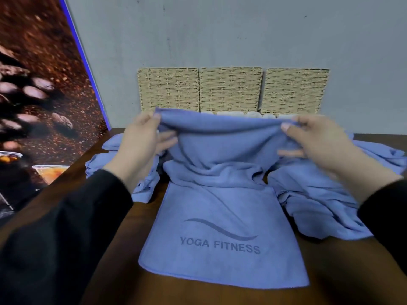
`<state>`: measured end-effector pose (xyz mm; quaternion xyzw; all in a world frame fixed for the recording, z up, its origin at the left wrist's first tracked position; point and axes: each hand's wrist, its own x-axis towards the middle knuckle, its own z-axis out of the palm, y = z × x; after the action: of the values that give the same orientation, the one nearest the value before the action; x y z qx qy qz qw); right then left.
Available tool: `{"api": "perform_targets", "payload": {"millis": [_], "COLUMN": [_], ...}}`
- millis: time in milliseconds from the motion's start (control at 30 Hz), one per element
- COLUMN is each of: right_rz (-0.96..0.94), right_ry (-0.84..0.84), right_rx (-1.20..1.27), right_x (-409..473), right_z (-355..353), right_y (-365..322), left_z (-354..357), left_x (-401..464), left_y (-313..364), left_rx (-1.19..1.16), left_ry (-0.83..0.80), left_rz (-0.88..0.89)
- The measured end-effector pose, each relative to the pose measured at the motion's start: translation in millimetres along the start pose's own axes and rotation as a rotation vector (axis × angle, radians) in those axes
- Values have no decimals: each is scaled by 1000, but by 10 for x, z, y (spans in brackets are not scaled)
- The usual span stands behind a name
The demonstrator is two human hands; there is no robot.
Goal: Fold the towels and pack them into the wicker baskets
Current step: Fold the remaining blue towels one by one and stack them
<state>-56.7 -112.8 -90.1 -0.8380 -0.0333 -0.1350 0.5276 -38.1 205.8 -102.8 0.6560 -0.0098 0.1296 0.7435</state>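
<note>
A blue towel point(222, 216) printed "YOGA FITNESS" lies lengthwise on the brown table point(123, 249), its near end flat and its far end lifted. My left hand point(141, 139) pinches the raised far edge at its left corner. My right hand point(315, 142) pinches the same edge at its right corner. Between my hands the edge sags a little. Three wicker baskets stand in a row against the wall behind: left point(168, 90), middle point(230, 89), right point(295, 90). Their insides are hidden.
More blue towels lie crumpled on the table, a heap on the left point(123, 164) and a bigger heap on the right point(330, 199). Something white point(240, 114) shows behind the lifted edge, before the baskets. A coffee-bean poster point(39, 95) covers the left wall.
</note>
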Motion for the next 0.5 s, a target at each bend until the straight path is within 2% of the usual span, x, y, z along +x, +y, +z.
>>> {"api": "perform_targets", "payload": {"millis": [100, 200, 300, 367, 433, 500], "right_rz": [-213, -350, -412, -365, -245, -144], "right_ry": [344, 420, 248, 75, -153, -346], "right_rx": [39, -64, -170, -159, -164, -241], "right_x": [211, 21, -522, -915, -1194, -1345], "right_z": [-26, -25, 125, 248, 357, 432], "right_y": [-183, -362, -157, 216, 591, 863], "left_z": [152, 137, -120, -373, -598, -734], "left_x": [184, 134, -282, -625, -907, -1057], "left_y": [291, 387, 114, -185, -480, -715], "left_rx": [-21, -32, 162, 311, 434, 682], "left_ry": [-13, 0, 35, 20, -85, -295], "left_rz": [239, 364, 368, 311, 188, 100]}}
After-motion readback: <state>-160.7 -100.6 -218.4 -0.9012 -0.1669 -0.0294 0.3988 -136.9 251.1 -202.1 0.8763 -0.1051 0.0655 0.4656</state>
